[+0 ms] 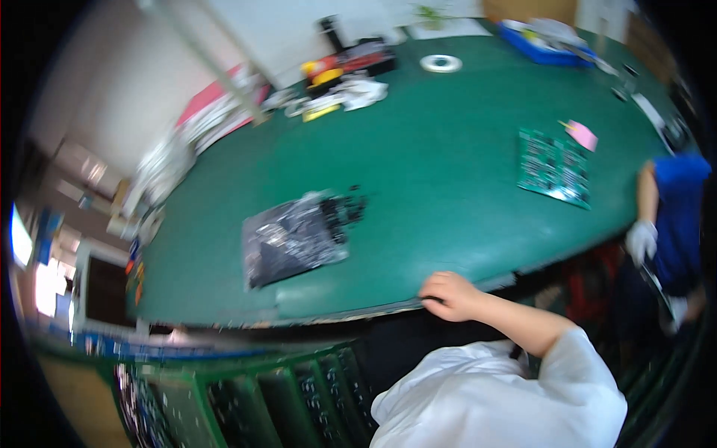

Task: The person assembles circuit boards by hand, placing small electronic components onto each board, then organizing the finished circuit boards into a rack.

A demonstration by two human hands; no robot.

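Resting at the near edge of the green surface point(418, 201), right hand point(450, 297) has curled fingers; cannot tell whether the dark bit there is gripped. Left hand out of view. Dark plastic bag point(287, 240) lies left of the hand, well apart; small black parts point(352, 205) sit loose at its right end. Progress, judged: early; some parts out, bag seemingly part-full, remaining contents yet to be handled.

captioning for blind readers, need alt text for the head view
The person's bare right hand curls at the near edge of a large green tabletop. A grey plastic bag lies left, beside scattered small black parts; a flat green circuit-board panel lies right.
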